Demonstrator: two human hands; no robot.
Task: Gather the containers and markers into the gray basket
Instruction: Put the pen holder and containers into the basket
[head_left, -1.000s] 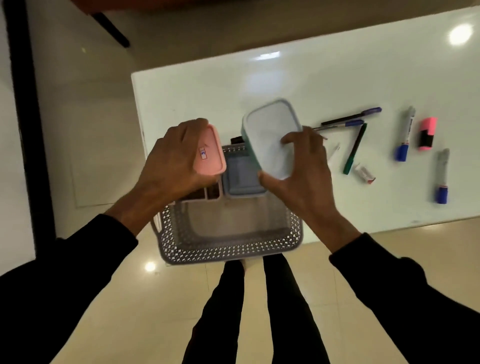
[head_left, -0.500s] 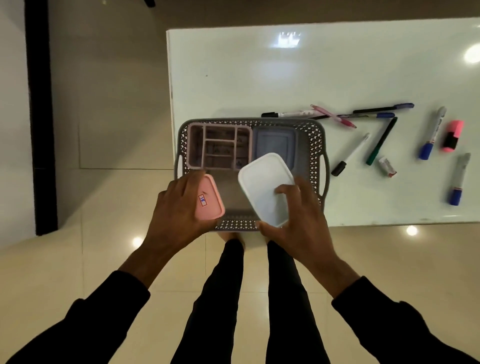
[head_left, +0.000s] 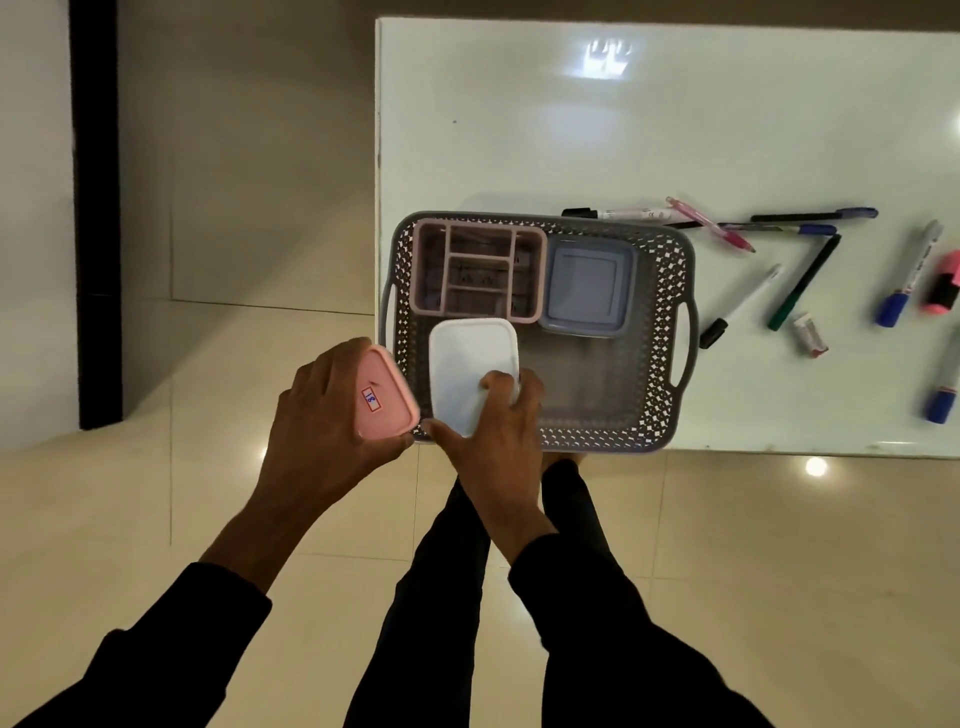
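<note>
Beige floor tiles lie below me, and the white tabletop (head_left: 675, 130) stands ahead with the gray basket (head_left: 670, 291) at its near left corner.

With my right hand (head_left: 498, 447) I grip the white container (head_left: 470, 364), thumb at its near left corner and one finger on its lid. It is over the basket's near left part, at 6 o'clock from the pink organizer (head_left: 478, 273). I cannot tell if it already touches the basket floor. With my left hand (head_left: 322, 421) I grip the pink container (head_left: 387, 395), fingers closed around its far side. It is just outside the basket, at 9 o'clock from the white one and close beside it.

I judge that I am in the placing step for these two containers. Next, I should set the white one down and release it, then bring the pink one toward 3 o'clock over the rim, into the free space at the near right.

The gray-blue container (head_left: 587, 286) sits already inside, at 3 o'clock from the organizer. The markers (head_left: 800, 283) and pens lie on the tabletop at 2 to 3 o'clock from the basket, not yet gathered.
</note>
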